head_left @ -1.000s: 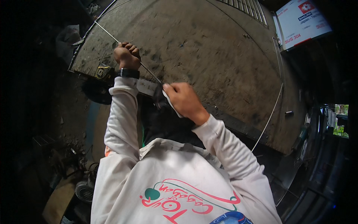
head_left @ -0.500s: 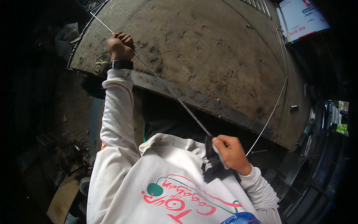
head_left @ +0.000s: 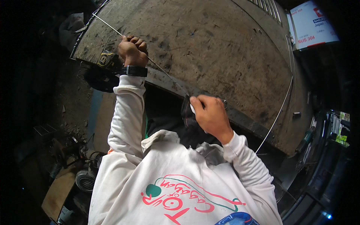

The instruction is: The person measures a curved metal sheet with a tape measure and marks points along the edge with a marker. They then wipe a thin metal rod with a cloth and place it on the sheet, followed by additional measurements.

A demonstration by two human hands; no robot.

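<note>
A thin, bent metal rod [head_left: 162,69] runs slantwise from the far left edge of the worktable down toward me. My left hand [head_left: 134,51] is closed around it above the table's near left corner, a black band on the wrist. In my right hand [head_left: 212,117] is a dark cloth [head_left: 188,114], pinched around the rod near the table's front edge. The fingers and cloth hide the rod's nearer part there. Just left of my left wrist lies a yellow and black tape measure [head_left: 108,59].
The worn brown worktable [head_left: 228,56] has a metal strip along its front edge. Another thin rod [head_left: 280,108] lies along its right side. A white printed box [head_left: 313,25] stands at the far right. Machine parts [head_left: 85,180] and a board [head_left: 58,193] are at lower left.
My right hand, with the cloth, has slid up the rod toward my left hand. The left hand keeps its hold; the whole view has shifted slightly.
</note>
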